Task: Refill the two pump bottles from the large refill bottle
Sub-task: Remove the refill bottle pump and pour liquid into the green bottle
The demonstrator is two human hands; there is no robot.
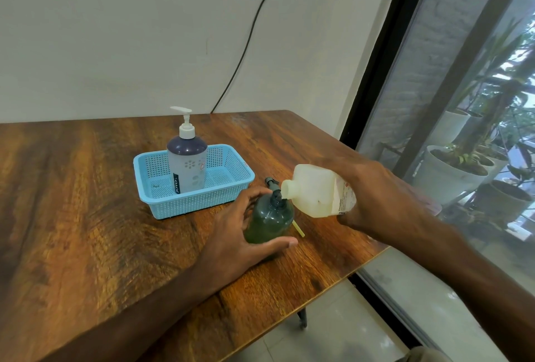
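Observation:
My right hand point(385, 199) grips the large cream refill bottle point(315, 191), tipped on its side with its open mouth at the neck of the dark green bottle point(269, 221). My left hand point(246, 234) wraps around the green bottle, which stands on the wooden table point(86, 217). Its pump head point(271, 183) with a yellowish tube point(298, 228) lies on the table behind and beside it. A second pump bottle point(187, 165), grey with a navy shoulder and white pump, stands upright in the blue basket point(197, 202).
The table's right edge point(362, 263) lies close under my right forearm, with tiled floor below. A window with potted plants point(451, 170) fills the right. A black cable point(249, 34) runs down the wall behind the table.

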